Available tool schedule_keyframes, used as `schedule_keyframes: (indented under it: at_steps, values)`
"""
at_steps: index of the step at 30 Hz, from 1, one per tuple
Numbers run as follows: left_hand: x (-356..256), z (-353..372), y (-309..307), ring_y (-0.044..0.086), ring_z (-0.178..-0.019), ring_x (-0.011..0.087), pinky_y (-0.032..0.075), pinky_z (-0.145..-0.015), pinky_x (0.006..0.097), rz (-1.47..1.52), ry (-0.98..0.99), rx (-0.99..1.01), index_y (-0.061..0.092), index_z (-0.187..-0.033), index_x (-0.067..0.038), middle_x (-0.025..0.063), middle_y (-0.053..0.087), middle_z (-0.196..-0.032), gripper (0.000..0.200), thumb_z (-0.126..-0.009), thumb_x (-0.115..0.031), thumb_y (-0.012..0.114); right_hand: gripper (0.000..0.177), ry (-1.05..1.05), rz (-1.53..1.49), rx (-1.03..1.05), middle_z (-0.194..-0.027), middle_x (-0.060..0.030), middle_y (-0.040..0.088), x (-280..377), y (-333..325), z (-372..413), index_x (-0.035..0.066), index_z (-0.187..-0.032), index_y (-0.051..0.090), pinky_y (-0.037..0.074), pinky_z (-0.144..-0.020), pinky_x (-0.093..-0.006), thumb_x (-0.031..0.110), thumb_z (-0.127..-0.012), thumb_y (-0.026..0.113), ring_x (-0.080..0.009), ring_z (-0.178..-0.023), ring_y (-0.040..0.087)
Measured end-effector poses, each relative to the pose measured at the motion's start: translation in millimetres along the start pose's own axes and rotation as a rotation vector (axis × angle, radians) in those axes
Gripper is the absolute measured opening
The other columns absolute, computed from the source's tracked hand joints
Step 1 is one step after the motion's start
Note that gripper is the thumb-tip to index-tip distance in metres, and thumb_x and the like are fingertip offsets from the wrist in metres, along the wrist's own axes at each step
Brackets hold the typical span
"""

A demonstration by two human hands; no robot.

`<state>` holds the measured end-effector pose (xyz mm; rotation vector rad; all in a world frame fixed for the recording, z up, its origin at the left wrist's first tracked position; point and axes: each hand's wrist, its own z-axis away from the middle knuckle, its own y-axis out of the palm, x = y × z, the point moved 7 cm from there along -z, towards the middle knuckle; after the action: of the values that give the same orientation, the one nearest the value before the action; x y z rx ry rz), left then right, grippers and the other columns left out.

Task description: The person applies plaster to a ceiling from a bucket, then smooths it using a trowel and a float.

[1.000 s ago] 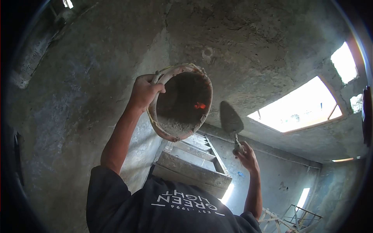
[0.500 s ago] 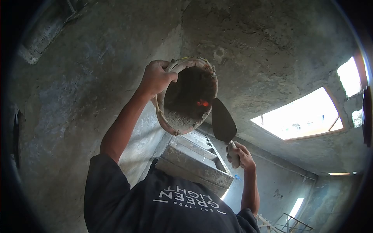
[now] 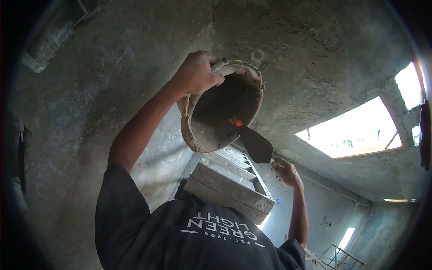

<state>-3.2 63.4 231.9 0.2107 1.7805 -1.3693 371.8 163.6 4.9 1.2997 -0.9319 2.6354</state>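
My left hand (image 3: 198,74) is closed on the rim of a mortar-crusted bucket (image 3: 192,137), held up and tilted so its mouth faces me. The inside is dark, with a small orange-red patch low down. In my right hand (image 3: 286,173) is the handle of a trowel (image 3: 257,146), fingers wrapped round it. The dark leaf-shaped blade points up and left, its tip overlapping the bucket's lower right rim.
Rough plastered walls (image 3: 90,117) surround me, with a bright opening (image 3: 355,128) on the right. A wooden plank structure (image 3: 229,191) stands beyond my chest, a ladder-like frame (image 3: 256,175) behind it. Metal framework (image 3: 339,256) shows at the lower right.
The bucket has shifted slightly right and up with my left hand, tilting more. The trowel has swung so its tip points further left, now over the bucket's rim.
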Motion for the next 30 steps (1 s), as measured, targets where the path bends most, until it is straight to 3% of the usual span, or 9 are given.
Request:
schedule_keyframes:
  at_steps: [2, 4, 10, 18, 20, 21, 24, 29, 30]
  values:
    - [-5, -4, 3, 0.065, -0.071, 0.0257, 0.050, -0.071, 0.0340, -0.032, 0.005, 0.038, 0.069, -0.093, 0.001, 0.0163, 0.067, -0.075, 0.034, -0.064, -0.017, 0.069, 0.036, -0.120, 0.006, -0.130, -0.068, -0.0080, 0.062, 8, 3, -3, 0.003, -0.107, 0.061, 0.047, -0.055, -0.0322, 0.035, -0.091, 0.058, -0.0154, -0.057, 0.058]
    - [-11, -6, 4, 0.057, -0.062, 0.0169, 0.046, -0.063, 0.0310, 0.037, 0.067, -0.016, 0.069, -0.090, 0.003, 0.0095, 0.063, -0.067, 0.032, -0.061, -0.012, 0.067, 0.035, -0.142, 0.009, -0.122, -0.063, -0.0041, 0.055, 1, 11, -13, 0.002, -0.103, 0.061, 0.045, -0.050, -0.0287, 0.034, -0.094, 0.054, -0.0105, -0.053, 0.055]
    - [-39, -13, 7, 0.057, -0.062, 0.0158, 0.046, -0.062, 0.0293, 0.054, 0.136, 0.067, 0.068, -0.093, 0.003, 0.0089, 0.064, -0.068, 0.035, -0.061, -0.011, 0.066, 0.027, -0.422, 0.180, -0.118, -0.054, -0.0068, 0.050, 21, 16, -24, 0.001, -0.103, 0.063, 0.042, -0.048, -0.0300, 0.026, -0.093, 0.057, -0.0106, -0.047, 0.051]
    - [-48, -23, 13, 0.059, -0.062, 0.0155, 0.047, -0.062, 0.0292, 0.008, 0.132, 0.057, 0.068, -0.093, 0.004, 0.0085, 0.064, -0.068, 0.036, -0.061, -0.011, 0.066, 0.025, -0.364, 0.072, -0.034, -0.050, -0.0061, 0.049, 33, 36, -11, 0.001, -0.096, 0.063, 0.040, -0.045, -0.0303, 0.025, -0.091, 0.057, -0.0100, -0.044, 0.049]
    - [-45, -26, 14, 0.059, -0.063, 0.0155, 0.047, -0.062, 0.0296, 0.005, 0.133, 0.025, 0.068, -0.093, 0.004, 0.0086, 0.065, -0.068, 0.036, -0.061, -0.012, 0.067, 0.025, -0.163, 0.038, 0.009, -0.059, -0.0139, 0.055, 9, 50, -11, 0.002, -0.093, 0.064, 0.044, -0.054, -0.0350, 0.026, -0.089, 0.058, -0.0157, -0.051, 0.051]
    - [-40, -29, 14, 0.059, -0.063, 0.0158, 0.047, -0.062, 0.0301, -0.020, 0.102, 0.003, 0.068, -0.092, 0.003, 0.0092, 0.065, -0.069, 0.035, -0.061, -0.012, 0.067, 0.029, -0.256, 0.027, -0.036, -0.057, -0.0103, 0.053, 18, 52, -6, 0.001, -0.087, 0.063, 0.043, -0.053, -0.0343, 0.029, -0.090, 0.056, -0.0136, -0.052, 0.049]
    - [-23, -39, 18, 0.060, -0.064, 0.0163, 0.048, -0.064, 0.0311, -0.058, 0.061, -0.037, 0.068, -0.091, 0.003, 0.0106, 0.065, -0.071, 0.034, -0.061, -0.013, 0.068, 0.035, -0.195, -0.102, 0.080, -0.060, -0.0064, 0.056, 21, 67, 4, 0.000, -0.079, 0.061, 0.043, -0.054, -0.0329, 0.032, -0.090, 0.055, -0.0127, -0.056, 0.051]
    - [-22, -33, 18, 0.061, -0.066, 0.0170, 0.048, -0.065, 0.0324, -0.102, 0.139, -0.054, 0.068, -0.088, 0.002, 0.0115, 0.065, -0.071, 0.031, -0.062, -0.014, 0.069, 0.032, -0.134, -0.537, 0.308, -0.066, -0.0023, 0.057, 41, 71, 10, 0.002, -0.081, 0.057, 0.043, -0.050, -0.0279, 0.033, -0.090, 0.055, -0.0096, -0.055, 0.051]
    - [-22, -28, 17, 0.064, -0.069, 0.0225, 0.050, -0.068, 0.0333, -0.056, 0.110, -0.064, 0.068, -0.088, 0.001, 0.0133, 0.066, -0.073, 0.030, -0.063, -0.014, 0.069, 0.026, -0.230, -0.534, 0.216, -0.065, -0.0014, 0.056, 42, 62, 5, 0.003, -0.087, 0.055, 0.042, -0.048, -0.0270, 0.029, -0.086, 0.060, -0.0088, -0.054, 0.052]
